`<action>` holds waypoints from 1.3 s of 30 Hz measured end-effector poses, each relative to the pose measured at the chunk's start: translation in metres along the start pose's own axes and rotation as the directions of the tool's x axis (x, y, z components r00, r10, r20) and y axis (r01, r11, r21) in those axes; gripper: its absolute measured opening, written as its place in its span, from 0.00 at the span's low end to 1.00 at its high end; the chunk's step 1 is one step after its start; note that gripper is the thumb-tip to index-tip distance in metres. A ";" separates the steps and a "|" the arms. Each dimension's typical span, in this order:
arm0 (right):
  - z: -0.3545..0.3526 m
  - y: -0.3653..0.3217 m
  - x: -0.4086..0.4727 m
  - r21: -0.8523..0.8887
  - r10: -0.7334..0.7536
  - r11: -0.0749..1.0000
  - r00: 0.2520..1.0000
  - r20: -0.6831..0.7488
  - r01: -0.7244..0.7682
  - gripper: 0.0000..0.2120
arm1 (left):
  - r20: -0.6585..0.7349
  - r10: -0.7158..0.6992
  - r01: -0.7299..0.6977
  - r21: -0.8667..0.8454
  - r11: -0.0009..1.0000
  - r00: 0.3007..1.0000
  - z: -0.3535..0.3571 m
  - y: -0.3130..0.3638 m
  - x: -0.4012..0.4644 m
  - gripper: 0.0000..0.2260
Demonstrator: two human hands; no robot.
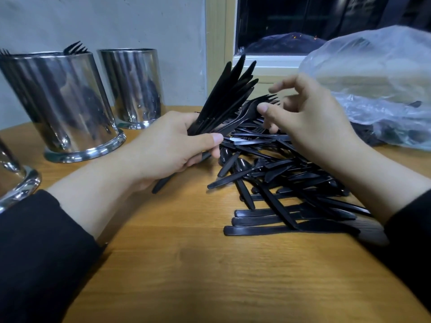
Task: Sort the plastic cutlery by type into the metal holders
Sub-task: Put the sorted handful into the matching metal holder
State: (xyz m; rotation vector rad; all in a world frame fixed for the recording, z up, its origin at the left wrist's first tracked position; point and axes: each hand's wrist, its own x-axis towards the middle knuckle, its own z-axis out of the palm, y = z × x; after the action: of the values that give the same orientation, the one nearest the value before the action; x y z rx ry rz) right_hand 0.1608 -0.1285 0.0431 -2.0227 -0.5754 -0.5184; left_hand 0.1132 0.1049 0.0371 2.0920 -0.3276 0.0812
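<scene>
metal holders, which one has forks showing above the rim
The large holder nearest the left hand: fork tines poke above its rim. The smaller holder behind shows none.

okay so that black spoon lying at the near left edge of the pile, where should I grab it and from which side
Pinch the black spoon by its handle end, coming from the left over bare table. That end sticks out clear of the pile; its bowl is tucked among other pieces.
</scene>
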 end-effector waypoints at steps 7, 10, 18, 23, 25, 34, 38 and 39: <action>-0.010 0.005 0.003 0.003 -0.058 0.998 0.987 0.149 0.058 0.08 | -0.037 0.015 -0.017 -0.049 0.999 0.999 0.013 0.001 0.001 0.11; -0.024 0.006 0.006 0.055 -0.096 0.994 0.986 0.134 0.089 0.07 | -0.097 0.055 -0.065 -0.098 0.993 0.994 0.027 0.008 0.003 0.09; -0.085 0.039 0.002 -0.181 -0.065 0.981 0.996 0.056 0.074 0.17 | -0.316 0.110 -0.171 -0.170 0.970 0.942 0.063 0.028 0.019 0.09; -0.112 0.046 0.000 -0.377 0.083 0.926 0.971 0.223 0.008 0.17 | -0.351 0.126 -0.130 0.012 0.991 0.928 0.080 0.039 0.031 0.12; -0.117 0.051 -0.001 -0.460 0.158 0.888 0.945 0.286 -0.009 0.12 | -0.352 0.133 -0.122 0.053 0.991 0.926 0.080 0.038 0.028 0.11; -0.121 0.055 -0.002 -0.565 0.262 0.825 0.882 0.391 0.006 0.02 | -0.341 0.082 -0.072 0.043 0.996 0.937 0.077 0.029 0.020 0.12; -0.135 0.044 -0.006 -0.493 0.293 0.870 0.823 0.487 -0.018 0.04 | -0.316 0.088 -0.071 0.067 0.995 0.945 0.080 0.029 0.018 0.12; -0.141 0.041 -0.007 -0.468 0.316 0.883 0.792 0.523 -0.043 0.05 | -0.316 0.094 -0.076 0.071 0.995 0.944 0.079 0.029 0.018 0.12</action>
State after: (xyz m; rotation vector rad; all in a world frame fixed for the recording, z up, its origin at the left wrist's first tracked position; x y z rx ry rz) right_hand 0.1608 -0.2714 0.0784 -2.6622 -0.6523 0.1482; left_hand 0.1171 0.0198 0.0232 2.0793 -0.2196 0.4809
